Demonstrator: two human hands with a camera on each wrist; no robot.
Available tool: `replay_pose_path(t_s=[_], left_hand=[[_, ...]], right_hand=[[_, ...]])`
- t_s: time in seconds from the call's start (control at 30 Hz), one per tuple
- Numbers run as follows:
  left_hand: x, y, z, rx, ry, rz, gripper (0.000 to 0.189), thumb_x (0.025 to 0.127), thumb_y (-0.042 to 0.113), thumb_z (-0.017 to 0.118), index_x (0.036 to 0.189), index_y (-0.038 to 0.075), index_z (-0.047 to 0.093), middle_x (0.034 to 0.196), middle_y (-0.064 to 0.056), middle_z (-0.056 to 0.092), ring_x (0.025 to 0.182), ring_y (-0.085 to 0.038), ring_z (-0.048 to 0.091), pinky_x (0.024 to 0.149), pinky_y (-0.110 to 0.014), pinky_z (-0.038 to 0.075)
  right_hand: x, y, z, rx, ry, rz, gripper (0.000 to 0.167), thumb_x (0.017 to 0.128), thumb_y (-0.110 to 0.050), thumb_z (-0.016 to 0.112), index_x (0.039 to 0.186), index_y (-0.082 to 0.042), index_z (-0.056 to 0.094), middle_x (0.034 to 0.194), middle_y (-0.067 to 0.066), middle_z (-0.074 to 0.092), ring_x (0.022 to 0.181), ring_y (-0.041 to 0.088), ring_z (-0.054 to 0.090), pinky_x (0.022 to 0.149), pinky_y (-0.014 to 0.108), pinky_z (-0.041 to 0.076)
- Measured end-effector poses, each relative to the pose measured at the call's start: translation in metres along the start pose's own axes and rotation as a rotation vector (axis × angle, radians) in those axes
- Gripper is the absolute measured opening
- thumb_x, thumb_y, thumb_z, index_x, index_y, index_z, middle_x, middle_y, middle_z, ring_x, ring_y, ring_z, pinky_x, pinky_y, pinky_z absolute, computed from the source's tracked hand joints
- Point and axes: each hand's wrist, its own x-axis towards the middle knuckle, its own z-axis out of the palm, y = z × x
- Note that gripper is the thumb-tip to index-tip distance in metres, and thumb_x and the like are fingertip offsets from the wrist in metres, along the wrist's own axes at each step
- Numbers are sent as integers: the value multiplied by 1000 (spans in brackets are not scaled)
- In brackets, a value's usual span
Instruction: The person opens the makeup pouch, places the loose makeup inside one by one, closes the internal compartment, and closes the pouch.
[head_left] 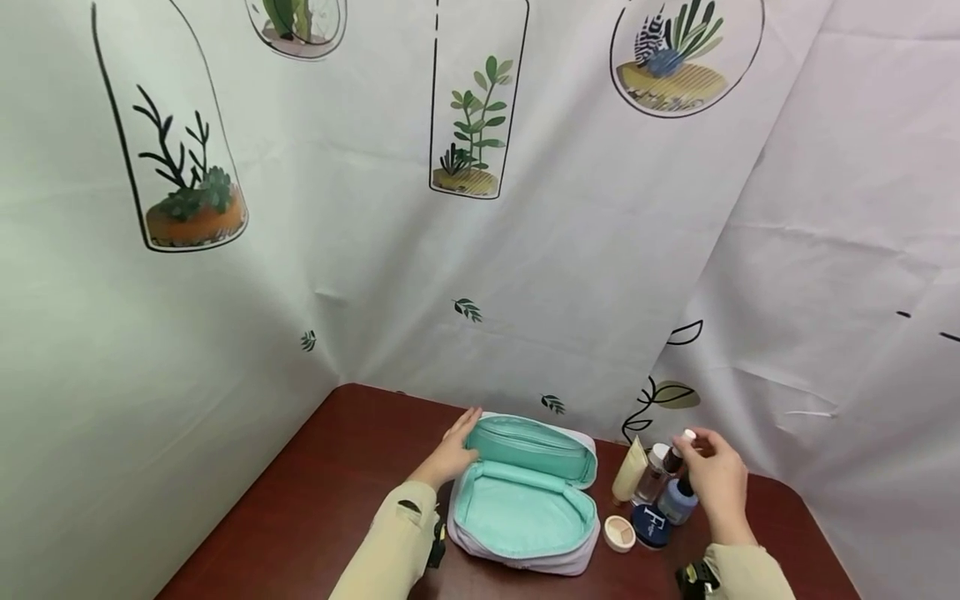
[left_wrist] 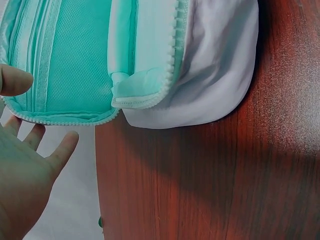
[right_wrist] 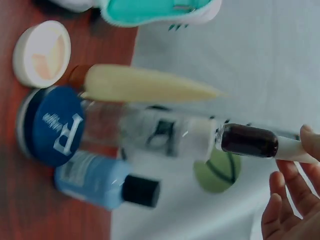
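Note:
A cosmetic bag (head_left: 525, 563), pale lilac outside and mint green inside, lies unzipped with its lid (head_left: 525, 446) raised. My left hand (head_left: 450, 454) holds the lid's left edge, thumb (left_wrist: 15, 80) on the lining and the other fingers behind. To the right of the bag, my right hand (head_left: 720, 479) pinches a small dark bottle (right_wrist: 249, 141) by its white cap. The dark bottle is lifted over a group of cosmetics, close to the top of a clear bottle (right_wrist: 155, 131). Inside the bag, only the mint lining shows.
Beside the clear bottle stand a cream tube (head_left: 630, 473) and a blue bottle (head_left: 677, 504) with a black cap. In front are a dark blue round case (head_left: 651, 527) and a round palette (head_left: 619, 533). A printed white cloth (head_left: 390, 292) hangs behind the red-brown table (head_left: 300, 508).

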Motion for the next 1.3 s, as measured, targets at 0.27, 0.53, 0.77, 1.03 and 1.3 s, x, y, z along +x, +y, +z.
replay_pose_path(t_s=[0.27, 0.53, 0.77, 1.03, 1.3], left_hand=[[-1, 2, -1, 1, 1, 7, 73, 84, -3, 50, 149, 16, 21, 154, -6, 11, 137, -39, 7, 89, -49, 31], [0, 0, -2, -17, -5, -1, 73, 85, -2, 50, 149, 18, 22, 154, -4, 11, 137, -38, 5, 92, -52, 30], [-2, 1, -2, -9, 5, 16, 73, 85, -3, 50, 148, 21, 24, 154, -4, 12, 137, -38, 8, 88, -48, 34], [-4, -1, 1, 67, 18, 52, 62, 88, -2, 48, 141, 30, 41, 153, -7, 13, 137, -36, 14, 69, -35, 39], [-4, 3, -2, 135, 19, 88, 56, 89, -1, 47, 137, 28, 46, 151, -11, 17, 133, -33, 27, 71, -39, 43]], right_hand=[[0, -40, 18, 110, -106, -63, 31, 82, -26, 71, 99, -2, 61, 87, 14, 63, 73, 16, 54, 57, 25, 41], [0, -69, 52, 233, -301, -121, 33, 84, -25, 69, 98, -2, 49, 85, 12, 59, 66, 20, 62, 57, 26, 48], [-12, -84, 86, 363, -376, -93, 24, 83, -17, 70, 104, -5, 66, 80, 14, 64, 61, 22, 64, 60, 37, 52], [-25, -86, 116, 365, -492, -33, 19, 80, -13, 72, 96, -3, 69, 84, 9, 65, 71, 20, 65, 68, 41, 52], [-30, -83, 128, 243, -515, -163, 21, 82, -3, 66, 103, -4, 67, 103, 15, 61, 84, 25, 62, 65, 35, 50]])
